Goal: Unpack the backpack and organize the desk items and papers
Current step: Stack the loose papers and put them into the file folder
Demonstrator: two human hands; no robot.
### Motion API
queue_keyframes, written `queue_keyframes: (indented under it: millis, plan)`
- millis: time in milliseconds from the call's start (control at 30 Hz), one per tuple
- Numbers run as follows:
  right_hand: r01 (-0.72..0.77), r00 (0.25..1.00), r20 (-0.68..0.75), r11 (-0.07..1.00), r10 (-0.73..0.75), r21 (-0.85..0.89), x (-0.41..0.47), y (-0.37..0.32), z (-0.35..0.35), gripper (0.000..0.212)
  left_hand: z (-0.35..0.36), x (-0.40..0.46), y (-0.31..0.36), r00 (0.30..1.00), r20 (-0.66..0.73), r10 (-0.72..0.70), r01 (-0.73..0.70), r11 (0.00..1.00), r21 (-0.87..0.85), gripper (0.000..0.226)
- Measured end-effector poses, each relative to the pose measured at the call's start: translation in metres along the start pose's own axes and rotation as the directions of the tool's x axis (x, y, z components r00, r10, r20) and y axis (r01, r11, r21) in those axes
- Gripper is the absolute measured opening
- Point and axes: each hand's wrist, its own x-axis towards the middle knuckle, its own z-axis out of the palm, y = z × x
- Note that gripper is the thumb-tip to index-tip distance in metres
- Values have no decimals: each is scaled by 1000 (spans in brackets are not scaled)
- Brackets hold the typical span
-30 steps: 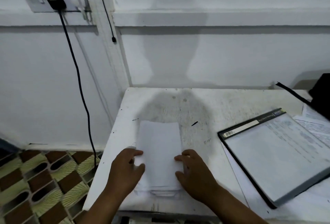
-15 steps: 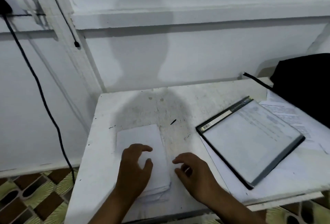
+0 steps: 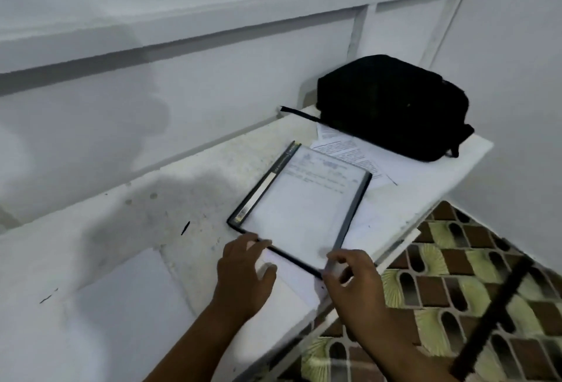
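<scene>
A black-edged folder [image 3: 304, 208] with a clear cover lies on the white desk [image 3: 170, 199], on top of loose white sheets [image 3: 292, 278]. My left hand [image 3: 243, 275] rests on the sheet at the folder's near left corner, fingertips touching its edge. At the near right corner, my right hand [image 3: 349, 281] pinches the folder between fingers and thumb. A black backpack [image 3: 392, 104] stands at the far right of the desk. Printed papers [image 3: 349, 150] lie between it and the folder. A stack of white paper [image 3: 130, 305] sits at the near left.
The wall runs close behind the desk. On the right the desk ends above a patterned tile floor [image 3: 456, 260]. A dark strap or bar [image 3: 492, 314] crosses the lower right. A backpack strap [image 3: 301, 115] trails left along the desk.
Both hands left the white paper stack and moved right to the folder's near edge. The view swung right, bringing the backpack fully into sight.
</scene>
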Motion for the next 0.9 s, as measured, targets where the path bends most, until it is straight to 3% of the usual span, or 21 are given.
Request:
queue_keyframes:
  millis: [167, 267, 433, 733, 900]
  plan:
    - [-285, 959, 25, 955, 284, 80, -10, 17, -14, 34, 21, 6, 16, 997, 73, -34, 30, 998, 57, 41]
    - [-384, 923, 71, 908, 377, 165, -12, 15, -17, 33, 24, 4, 19, 997, 59, -48, 42, 995, 92, 47]
    - [-466, 885, 119, 853, 451, 233, -10, 12, -10, 45, 27, -1, 13, 999, 5, -40, 39, 997, 64, 62]
    - [-538, 843, 209, 788, 496, 300, -5, 12, -18, 45, 27, -7, 16, 1000, 9, -11, 9, 984, 176, 77]
    - [-607, 794, 290, 695, 534, 385, -5, 10, -25, 46, 27, -8, 17, 1000, 12, -25, 23, 987, 158, 79]
